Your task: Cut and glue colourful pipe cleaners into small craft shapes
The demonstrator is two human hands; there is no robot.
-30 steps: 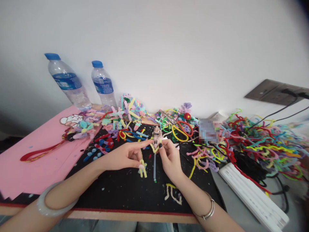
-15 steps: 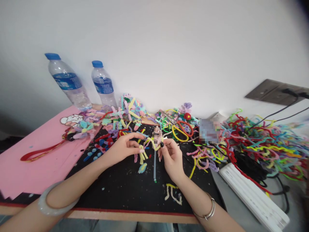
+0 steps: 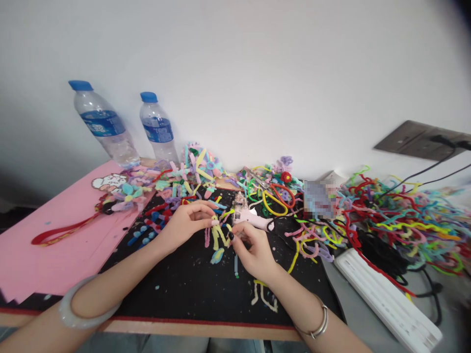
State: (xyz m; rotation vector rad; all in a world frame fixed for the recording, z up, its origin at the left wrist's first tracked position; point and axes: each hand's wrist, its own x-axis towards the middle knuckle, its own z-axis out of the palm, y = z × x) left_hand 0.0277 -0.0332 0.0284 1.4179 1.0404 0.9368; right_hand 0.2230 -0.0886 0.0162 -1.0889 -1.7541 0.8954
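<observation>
My left hand pinches the top of a pale yellow pipe-cleaner piece whose strands hang over the black mat. Just right of it, my right hand has its thumb and finger closed on a short yellow pipe cleaner. Behind my right hand lies a pinkish glue gun, its nozzle end worn and dark. A blue-grey stick is partly covered by that hand. A blue and yellow piece lies below the yellow strands.
Two water bottles lean on the wall at the back left. Scissors and colourful pipe cleaners lie at the back and right. A white power strip is at the right; pink sheets cover the left.
My right hand has moved left and slightly down, towards my left hand, with the yellow pipe cleaner. The glue gun's body now shows. My left hand has barely moved.
</observation>
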